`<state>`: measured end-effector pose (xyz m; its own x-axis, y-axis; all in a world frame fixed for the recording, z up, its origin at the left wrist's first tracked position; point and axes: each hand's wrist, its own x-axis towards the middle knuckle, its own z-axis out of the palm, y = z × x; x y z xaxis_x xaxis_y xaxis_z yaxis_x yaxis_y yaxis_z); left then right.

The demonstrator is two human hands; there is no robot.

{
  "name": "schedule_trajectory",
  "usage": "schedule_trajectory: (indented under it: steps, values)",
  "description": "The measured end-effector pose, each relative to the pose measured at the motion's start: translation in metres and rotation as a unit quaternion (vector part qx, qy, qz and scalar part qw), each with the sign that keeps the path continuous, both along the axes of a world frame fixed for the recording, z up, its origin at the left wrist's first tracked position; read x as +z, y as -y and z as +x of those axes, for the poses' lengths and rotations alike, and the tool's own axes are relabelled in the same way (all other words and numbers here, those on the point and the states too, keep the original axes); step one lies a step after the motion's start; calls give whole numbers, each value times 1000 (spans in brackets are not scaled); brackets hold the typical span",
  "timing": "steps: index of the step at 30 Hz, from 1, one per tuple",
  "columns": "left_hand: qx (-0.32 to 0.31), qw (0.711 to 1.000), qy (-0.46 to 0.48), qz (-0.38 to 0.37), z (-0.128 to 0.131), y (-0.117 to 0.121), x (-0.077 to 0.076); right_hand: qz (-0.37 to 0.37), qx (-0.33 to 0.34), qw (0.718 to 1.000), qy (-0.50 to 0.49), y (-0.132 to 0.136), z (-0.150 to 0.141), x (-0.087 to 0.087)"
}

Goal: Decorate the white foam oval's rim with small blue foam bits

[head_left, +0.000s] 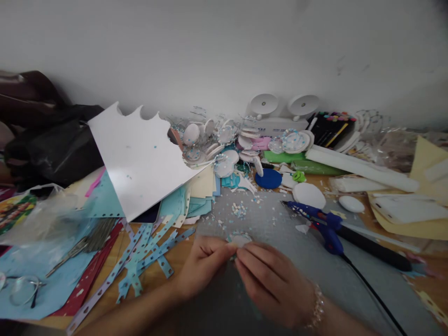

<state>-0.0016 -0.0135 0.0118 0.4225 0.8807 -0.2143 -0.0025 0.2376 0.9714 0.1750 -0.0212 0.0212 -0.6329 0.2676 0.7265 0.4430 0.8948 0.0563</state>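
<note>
Low in the middle of the head view, a small white disc (241, 239) with pale blue and white bits around its rim sits at my fingertips. My left hand (210, 261) is closed, its thumb and forefinger pinching the disc's near left edge. From the other side my right hand (273, 282), a bracelet at its wrist, has its fingers pressed together at the near edge; the fingers cover that part of the disc. Just beyond lies a small heap of blue and white confetti bits (239, 210) on the grey cutting mat (224, 198).
A blue hot glue gun (325, 226) lies on the right, its black cord running toward me. Beyond it is a white foam disc (308, 196). Punched blue paper strips (150, 256) and a white scalloped board (143, 163) occupy the left. Several decorated discs (224, 165) are piled by the wall.
</note>
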Motion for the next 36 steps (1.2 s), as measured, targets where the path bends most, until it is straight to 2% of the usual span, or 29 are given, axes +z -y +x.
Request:
schedule_trajectory:
  steps: [3, 5, 7, 9, 10, 12, 15, 18, 21, 28, 32, 36]
  values:
    - [-24, 999, -14, 18, 2, 6, -2, -30, 13, 999, -24, -1, 12, 2]
    - [-19, 998, -32, 49, 2, 9, -3, -85, -12, 995, -49, -5, 22, 2]
    - [12, 989, -70, 131, -1, 9, -3, -142, -59, 985, -80, -10, 32, 0]
    - [29, 960, -109, 255, -5, 5, -2, -182, -111, 966, -146, -13, 39, -6]
    - [13, 941, -118, 318, -6, 2, -2, -198, -136, 951, -197, -15, 41, -10]
    - [-18, 908, -165, 385, -8, -3, -5, -241, -178, 906, -299, -15, 43, -17]
    - [-52, 889, -245, 384, -5, -10, -14, -340, -201, 835, -383, -13, 42, -22]
    - [-86, 887, -275, 362, 0, -13, -24, -410, -170, 796, -411, -11, 40, -22]
    - [-96, 894, -274, 342, 1, -15, -26, -435, -136, 785, -419, -9, 39, -19]
    - [-74, 909, -241, 332, -3, -16, -15, -498, -98, 740, -443, -3, 40, -15]
    - [-73, 907, -219, 353, -4, -15, -13, -530, -81, 715, -449, -1, 41, -17]
    - [-87, 896, -189, 391, -4, -15, -11, -550, -54, 705, -444, 1, 41, -16]
